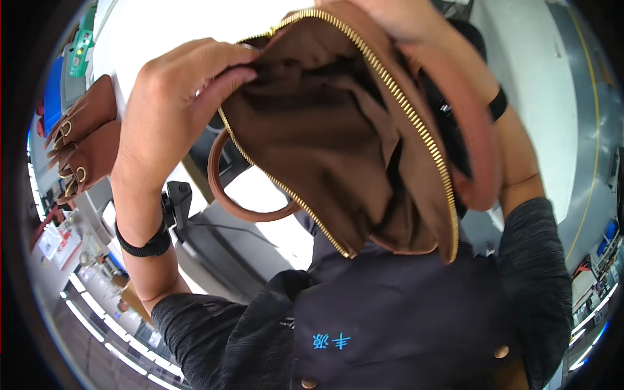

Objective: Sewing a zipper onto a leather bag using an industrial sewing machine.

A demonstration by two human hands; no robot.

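A brown handbag (325, 123) hangs in front of me with its top gaping, so its dark brown lining shows. Gold zipper teeth (416, 120) run along both edges of the mouth. My left hand (175, 97) pinches the far left edge between thumb and fingers. At the far right side my right hand (396, 19) reaches around the bag's outside; its fingertips are hidden behind the edge. One rounded handle (253, 213) droops on the left, and the other handle (478, 130) arcs on the right across my right forearm.
Several brown leather pieces with gold rings (91, 136) lie stacked at the left. A white work surface (156, 26) spreads beyond the bag. A green device (81, 52) and a blue bin (53, 84) are at the far left. My dark apron (390, 312) is close below the bag.
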